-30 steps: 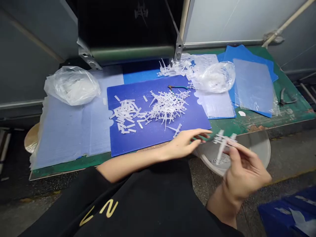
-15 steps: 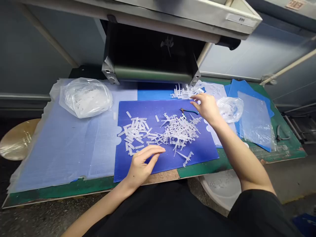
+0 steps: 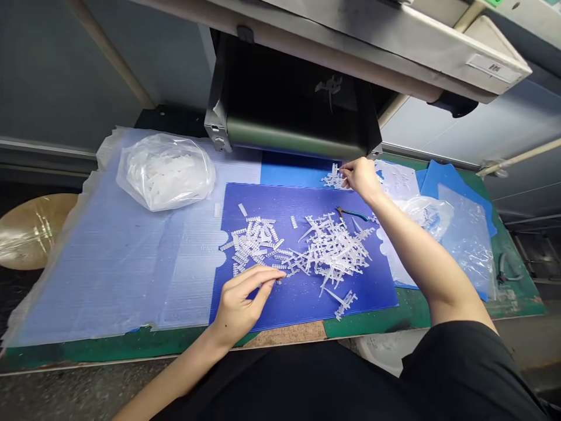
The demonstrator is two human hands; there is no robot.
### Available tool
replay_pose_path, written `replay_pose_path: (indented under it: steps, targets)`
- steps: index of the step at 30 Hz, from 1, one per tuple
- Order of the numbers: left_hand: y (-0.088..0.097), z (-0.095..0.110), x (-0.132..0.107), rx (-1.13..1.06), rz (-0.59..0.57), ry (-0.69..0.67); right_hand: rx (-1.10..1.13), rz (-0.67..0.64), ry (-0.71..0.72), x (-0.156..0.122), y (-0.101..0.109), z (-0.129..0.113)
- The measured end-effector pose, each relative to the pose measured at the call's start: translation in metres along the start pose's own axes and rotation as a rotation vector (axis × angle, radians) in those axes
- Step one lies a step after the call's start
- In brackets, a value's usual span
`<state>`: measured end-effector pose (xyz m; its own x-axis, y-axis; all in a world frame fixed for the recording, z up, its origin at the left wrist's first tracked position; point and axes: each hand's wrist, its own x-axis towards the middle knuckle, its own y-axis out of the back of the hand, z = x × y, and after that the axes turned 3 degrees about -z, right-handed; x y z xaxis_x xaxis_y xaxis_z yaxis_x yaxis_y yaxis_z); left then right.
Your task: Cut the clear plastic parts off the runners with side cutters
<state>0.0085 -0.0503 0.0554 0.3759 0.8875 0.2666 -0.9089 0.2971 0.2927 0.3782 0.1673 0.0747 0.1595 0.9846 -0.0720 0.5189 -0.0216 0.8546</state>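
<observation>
My left hand (image 3: 240, 301) is over the front of a dark blue corrugated sheet (image 3: 377, 292), thumb and fingers pinched; what sits between the tips is too small to make out. Close to it lie a heap of small white toothed plastic strips (image 3: 252, 242) and a larger tangled pile of white branched plastic sprues (image 3: 335, 248). At the back, my right hand (image 3: 363, 178) pinches at a small pile of similar sprues (image 3: 331, 178), its fingertips closed on one. Blue-handled nippers (image 3: 353, 214) lie between that hand and the tangled pile. One loose sprue (image 3: 344, 303) rests near the front.
A clear bag of white parts (image 3: 166, 172) stands on the translucent sheet (image 3: 144, 263) at left. A dark conveyor belt (image 3: 289, 131) ends above the table's back, with one sprue (image 3: 329, 88) on it. At right are another clear bag (image 3: 427, 213) and grey-handled pliers (image 3: 508, 269).
My right hand has gone from open above the back pile to pinching a sprue there. My left hand stays pinched near the strips. The camera view has shifted and tilted.
</observation>
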Motion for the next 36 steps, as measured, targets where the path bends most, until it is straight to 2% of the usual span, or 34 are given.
replay_pose_path:
  steps: [5,8,11,14,16,18,20,21,23,25,27,31,36]
  targets:
    - [0.013,-0.004,0.007,0.011,0.054,0.009,-0.027,0.187,0.172,-0.052,0.04,-0.026]
    - [0.016,-0.002,0.018,0.005,0.072,-0.005,-0.07,0.192,0.329,-0.1,0.054,-0.058]
    - [0.019,0.001,0.031,-0.145,0.056,0.081,-0.106,0.07,0.505,-0.157,0.055,-0.093]
    - [0.023,0.006,0.04,-0.376,-0.031,0.232,-0.136,-0.136,0.764,-0.206,0.047,-0.121]
    - [0.025,0.009,0.04,-0.435,-0.134,0.307,-0.176,-0.241,0.895,-0.227,0.038,-0.132]
    - [0.027,0.011,0.034,-0.459,-0.199,0.36,-0.186,-0.29,0.941,-0.239,0.026,-0.137]
    - [0.028,0.012,0.025,-0.52,-0.181,0.404,-0.104,-0.208,0.878,-0.248,0.009,-0.138]
    - [0.029,0.012,0.02,-0.563,-0.137,0.425,-0.013,-0.122,0.791,-0.252,-0.002,-0.138]
    - [0.028,0.011,0.009,-0.643,-0.003,0.463,0.287,0.0,0.525,-0.262,-0.026,-0.135]
    - [0.026,0.009,-0.001,-0.692,0.105,0.497,0.65,-0.041,0.241,-0.272,-0.052,-0.132]
    - [0.021,0.007,-0.011,-0.724,0.097,0.529,0.886,-0.137,0.076,-0.282,-0.075,-0.128]
    - [0.016,-0.002,-0.026,-0.741,-0.003,0.58,0.95,-0.168,-0.027,-0.291,-0.099,-0.118]
    - [0.026,-0.012,-0.038,-0.681,-0.055,0.61,0.94,-0.27,-0.078,-0.289,-0.096,-0.113]
